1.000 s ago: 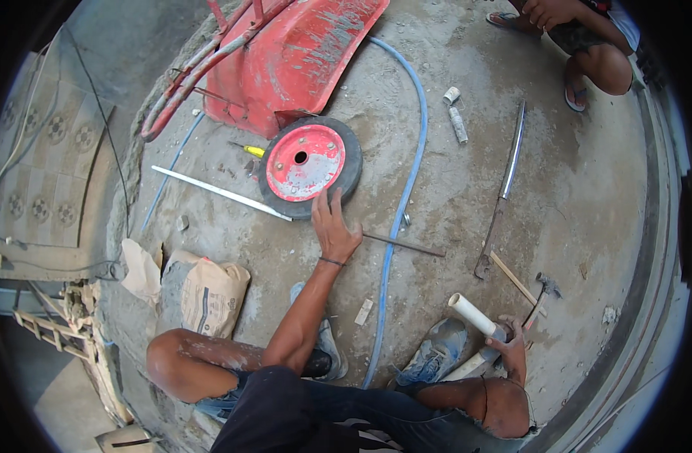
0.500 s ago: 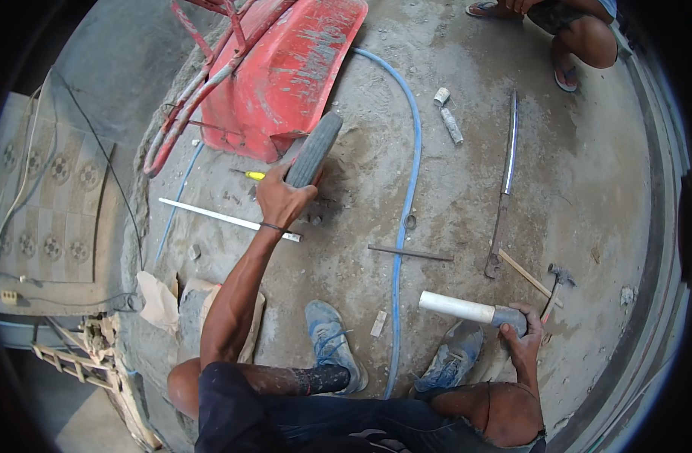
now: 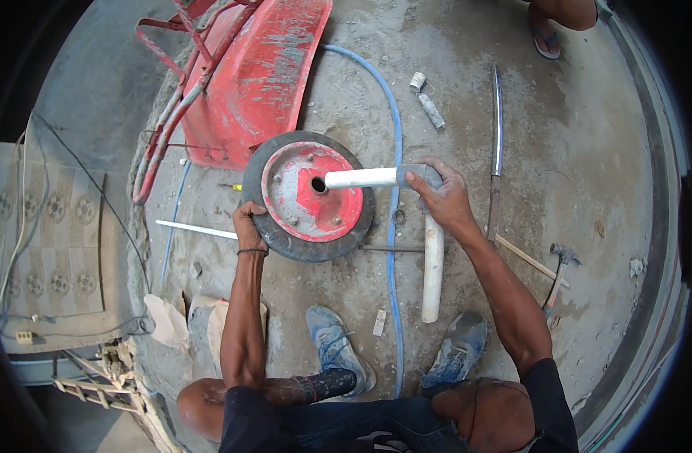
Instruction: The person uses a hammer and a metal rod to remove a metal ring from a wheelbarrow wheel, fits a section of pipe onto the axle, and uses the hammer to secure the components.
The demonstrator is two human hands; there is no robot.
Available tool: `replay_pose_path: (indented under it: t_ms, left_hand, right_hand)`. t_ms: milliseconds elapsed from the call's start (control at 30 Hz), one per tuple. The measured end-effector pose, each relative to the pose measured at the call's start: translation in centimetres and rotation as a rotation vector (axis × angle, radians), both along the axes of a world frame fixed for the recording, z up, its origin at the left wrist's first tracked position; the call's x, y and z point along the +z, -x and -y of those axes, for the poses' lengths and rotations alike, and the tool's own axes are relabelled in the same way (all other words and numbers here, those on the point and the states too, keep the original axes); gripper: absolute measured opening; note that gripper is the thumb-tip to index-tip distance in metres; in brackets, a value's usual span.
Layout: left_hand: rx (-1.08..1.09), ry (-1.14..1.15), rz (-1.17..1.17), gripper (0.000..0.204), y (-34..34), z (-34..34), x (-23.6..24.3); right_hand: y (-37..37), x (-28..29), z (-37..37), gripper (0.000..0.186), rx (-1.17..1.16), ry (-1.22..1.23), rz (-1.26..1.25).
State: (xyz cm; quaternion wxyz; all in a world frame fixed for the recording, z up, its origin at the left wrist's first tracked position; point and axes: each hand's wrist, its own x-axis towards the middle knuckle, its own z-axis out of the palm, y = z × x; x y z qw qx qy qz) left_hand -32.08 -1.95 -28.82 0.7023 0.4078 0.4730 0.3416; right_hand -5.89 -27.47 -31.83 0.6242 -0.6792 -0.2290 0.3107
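Note:
My left hand (image 3: pixel 251 228) grips the rubber tyre of a wheelbarrow wheel (image 3: pixel 307 211) at its lower left edge. The wheel's scratched red-and-grey face is turned up toward me, with a round hole at the hub. My right hand (image 3: pixel 448 198) is closed round the grey elbow of a PVC pipe (image 3: pixel 361 178). One white leg of the pipe points left, its end right beside the hub hole; I cannot tell whether it touches. The other, stained leg (image 3: pixel 433 272) hangs down toward my right shoe.
An overturned red wheelbarrow (image 3: pixel 248 98) lies at the upper left. A blue hose (image 3: pixel 392 294) crosses the concrete. Around lie a white tube (image 3: pixel 195 228), a metal rod (image 3: pixel 395 248), a long blade (image 3: pixel 497 143), a hammer (image 3: pixel 562 272) and pipe pieces (image 3: pixel 430 111). Another person's foot (image 3: pixel 546 44) is at upper right.
My left hand has turned the wheel from edge-on to face-up and brought it nearer. My right hand has raised the pipe from beside my right shoe, up and left to the hub.

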Motion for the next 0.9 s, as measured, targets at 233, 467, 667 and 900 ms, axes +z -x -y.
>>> replay_pose_path:
  t_ms: [233, 467, 667, 900]
  left_hand:
    - [0.0, -0.091, -0.09, 0.007, 0.0, -0.6, 0.1]
    - [-0.117, -0.252, -0.226, 0.004, -2.7, 0.2, 2.2]
    - [-0.369, -0.473, -0.401, 0.005, -7.2, 1.8, 4.6]
    - [-0.365, -0.492, -0.456, 0.008, -7.0, 1.1, 4.0]
  right_hand:
    - [-0.2, -0.6, -2.4, 0.045, 0.08, 0.01, 0.098]
    - [-2.4, 4.5, -1.0, 0.044, 0.216, 0.151, 0.241]
    - [0.1, 1.3, -0.1, 0.042, 0.153, -0.114, 0.488]
    - [2.5, 0.1, 0.8, 0.041, -0.003, 0.003, 0.134]
